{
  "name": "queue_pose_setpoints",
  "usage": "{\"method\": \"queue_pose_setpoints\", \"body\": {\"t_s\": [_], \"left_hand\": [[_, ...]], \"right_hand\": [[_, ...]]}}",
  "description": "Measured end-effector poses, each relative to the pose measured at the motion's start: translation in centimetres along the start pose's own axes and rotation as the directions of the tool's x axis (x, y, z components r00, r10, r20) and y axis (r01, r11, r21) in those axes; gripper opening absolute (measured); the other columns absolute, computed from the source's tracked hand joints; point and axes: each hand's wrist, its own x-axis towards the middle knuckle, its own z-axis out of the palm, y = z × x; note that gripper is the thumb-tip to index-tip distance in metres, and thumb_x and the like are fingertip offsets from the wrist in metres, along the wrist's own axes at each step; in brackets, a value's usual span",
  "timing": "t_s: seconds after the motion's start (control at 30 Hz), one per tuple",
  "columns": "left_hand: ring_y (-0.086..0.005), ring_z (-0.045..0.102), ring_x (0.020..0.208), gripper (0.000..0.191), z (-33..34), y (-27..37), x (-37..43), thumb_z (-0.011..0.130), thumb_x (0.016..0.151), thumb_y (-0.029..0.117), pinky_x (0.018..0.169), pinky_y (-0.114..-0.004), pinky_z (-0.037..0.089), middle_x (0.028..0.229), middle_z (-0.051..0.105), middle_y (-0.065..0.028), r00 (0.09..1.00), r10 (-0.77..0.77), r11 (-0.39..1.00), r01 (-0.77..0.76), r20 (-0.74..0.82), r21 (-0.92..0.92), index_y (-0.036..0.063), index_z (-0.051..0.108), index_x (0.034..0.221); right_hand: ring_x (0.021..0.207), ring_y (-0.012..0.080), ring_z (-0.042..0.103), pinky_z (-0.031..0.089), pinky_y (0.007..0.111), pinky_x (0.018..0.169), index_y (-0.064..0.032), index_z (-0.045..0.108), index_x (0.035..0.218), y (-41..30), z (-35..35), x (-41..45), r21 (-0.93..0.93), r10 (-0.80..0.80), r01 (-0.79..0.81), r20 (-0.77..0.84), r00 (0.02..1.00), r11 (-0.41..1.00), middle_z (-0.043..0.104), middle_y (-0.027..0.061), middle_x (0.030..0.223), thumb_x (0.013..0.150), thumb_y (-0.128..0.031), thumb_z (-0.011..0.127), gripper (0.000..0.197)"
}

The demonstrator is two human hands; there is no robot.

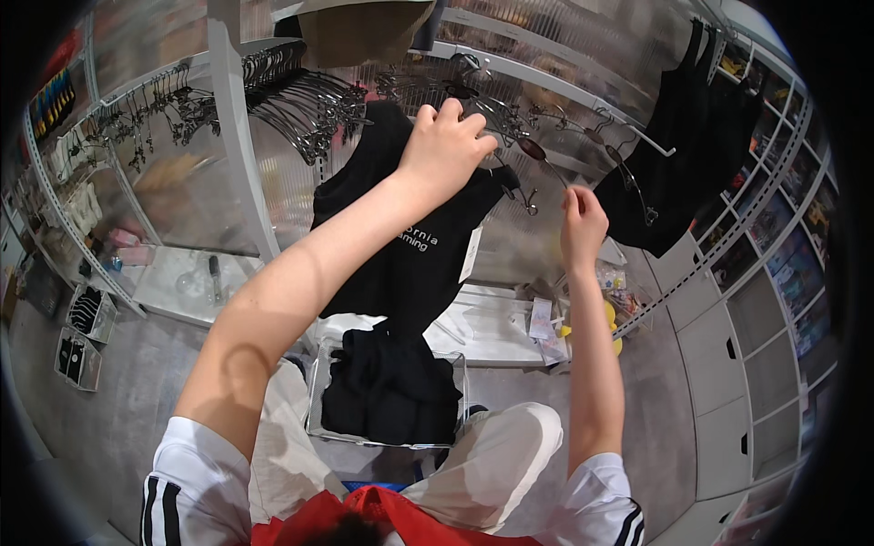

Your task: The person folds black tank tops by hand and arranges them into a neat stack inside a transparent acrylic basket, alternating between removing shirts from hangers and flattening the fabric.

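A black sleeveless top (403, 273) with light printed lettering and a white tag (470, 254) hangs in front of me. My left hand (447, 140) is raised over its neckline, fingers curled around a metal clip hanger; the palm side is hidden. The top's right shoulder reaches a hanger clip. To the right, my right hand (584, 222) pinches the lower end of another metal hanger (532, 149) with a dark oval centre piece. Below the top, between my knees, a wire basket (386, 445) holds a pile of folded black garments (389, 392).
Many bare metal hangers (293, 109) crowd the rail at left, beside a white upright post (239, 123). A prong rail (666, 147) juts out at right, near hanging black garments (683, 150). A white low shelf (478, 321) lies behind the basket. White cabinets (717, 368) stand at right.
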Motion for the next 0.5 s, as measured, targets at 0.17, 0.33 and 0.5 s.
{"method": "queue_pose_setpoints", "body": {"t_s": [0.17, 0.33, 0.5], "left_hand": [[-0.0205, 0.047, 0.085, 0.012, 1.1, 0.3, 0.0, 0.056, 0.072, 0.015, 0.067, -0.034, 0.037, 0.079, 0.05, 0.0035, 0.995, -0.027, 1.0, 0.028, -0.095, 0.008, 0.0209, 0.064, 0.078], [-0.0218, 0.048, 0.084, 0.012, 1.5, 0.6, 0.1, 0.056, 0.072, 0.014, 0.067, -0.033, 0.039, 0.079, 0.051, 0.0027, 0.99, -0.066, 0.997, 0.06, -0.128, -0.052, 0.0198, 0.065, 0.079], [-0.0242, 0.05, 0.078, 0.015, 2.6, 1.0, 1.1, 0.057, 0.072, 0.011, 0.068, -0.034, 0.047, 0.078, 0.053, 0.0005, 0.985, -0.114, 0.966, 0.079, -0.131, -0.244, 0.0172, 0.066, 0.081]], "right_hand": [[0.073, 0.0331, 0.06, 0.047, 0.036, 0.066, -0.0013, 0.062, 0.09, -4.7, 3.3, 7.6, -0.079, -0.29, 0.308, 0.186, 0.939, 0.948, 0.063, 0.0167, 0.08, 0.081, -0.008, 0.058, 0.012], [0.08, 0.0337, 0.061, 0.048, 0.037, 0.07, -0.002, 0.063, 0.09, -4.1, 6.5, 9.2, -0.136, -0.395, 0.461, 0.344, 0.852, 0.877, 0.063, 0.0164, 0.084, 0.082, -0.011, 0.057, 0.014], [0.082, 0.0298, 0.063, 0.049, 0.035, 0.071, -0.0036, 0.065, 0.093, -0.6, 7.3, 9.4, -0.187, -0.216, 0.296, 0.354, 0.91, 0.937, 0.065, 0.0152, 0.085, 0.083, -0.012, 0.056, 0.015]]}}
